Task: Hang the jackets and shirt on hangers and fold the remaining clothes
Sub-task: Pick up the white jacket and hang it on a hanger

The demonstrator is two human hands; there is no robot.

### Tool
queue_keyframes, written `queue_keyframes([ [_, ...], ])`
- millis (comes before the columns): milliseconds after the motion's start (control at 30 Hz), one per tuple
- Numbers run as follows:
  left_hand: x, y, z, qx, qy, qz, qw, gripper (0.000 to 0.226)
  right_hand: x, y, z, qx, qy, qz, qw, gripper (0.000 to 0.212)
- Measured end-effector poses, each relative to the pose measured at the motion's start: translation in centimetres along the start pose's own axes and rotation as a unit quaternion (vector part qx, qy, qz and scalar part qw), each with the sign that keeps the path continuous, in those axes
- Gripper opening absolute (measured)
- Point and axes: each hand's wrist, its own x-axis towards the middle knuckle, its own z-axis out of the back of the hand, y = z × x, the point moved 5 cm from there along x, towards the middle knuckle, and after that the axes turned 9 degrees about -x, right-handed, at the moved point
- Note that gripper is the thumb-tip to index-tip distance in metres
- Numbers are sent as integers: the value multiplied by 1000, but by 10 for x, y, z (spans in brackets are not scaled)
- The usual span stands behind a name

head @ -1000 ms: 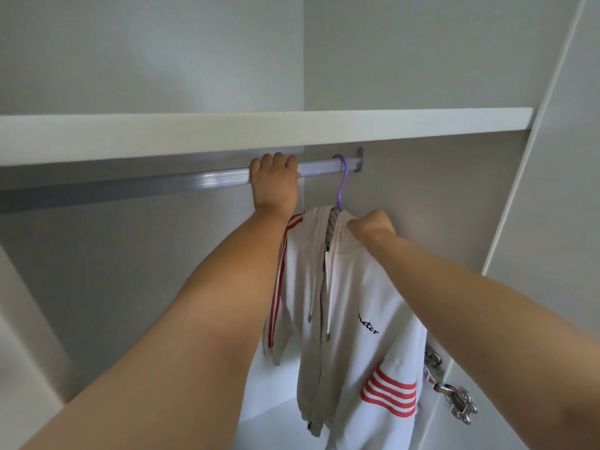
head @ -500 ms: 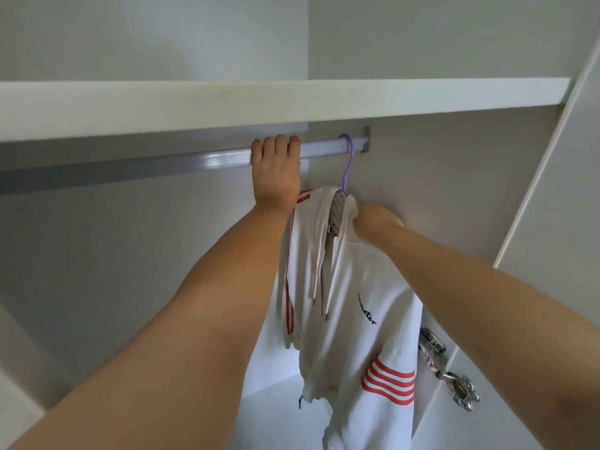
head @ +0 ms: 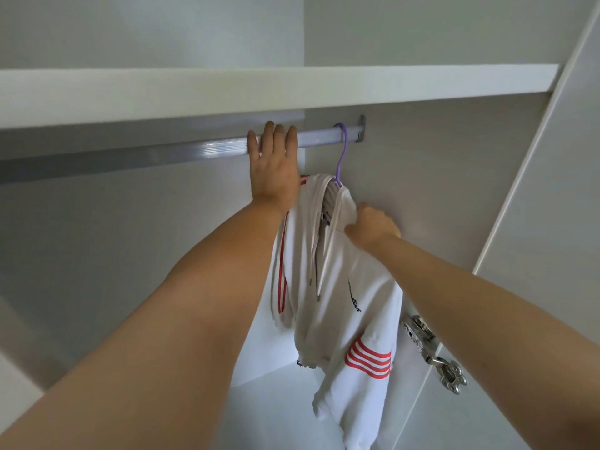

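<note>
A white hooded jacket [head: 350,293] with red stripes hangs from a purple hanger [head: 342,151] hooked over the silver wardrobe rail [head: 201,149], close to the rail's right end bracket. My left hand [head: 274,170] reaches up with its fingers curled over the rail, just left of the hanger. My right hand [head: 373,224] grips the jacket's shoulder fabric below the hook, near the right wall. The hanger's arms are hidden inside the jacket.
A white shelf [head: 259,92] runs just above the rail. The wardrobe's right side panel [head: 454,190] is right behind the jacket. A metal door hinge [head: 435,355] sticks out at lower right. The rail to the left carries nothing.
My right hand has slid from the jacket's collar down and right along its shoulder. My left hand has stayed on the rail, and the jacket has stayed hanging.
</note>
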Motion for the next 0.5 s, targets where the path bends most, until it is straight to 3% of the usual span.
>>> queue_keyframes([
  [267,-47,-23,5,-46,147,15,988,62,-16,-1,15,14,-83,53,995,42],
  [500,-109,-37,9,-63,199,47,977,63,-55,-2,9,-110,-158,136,972,55],
])
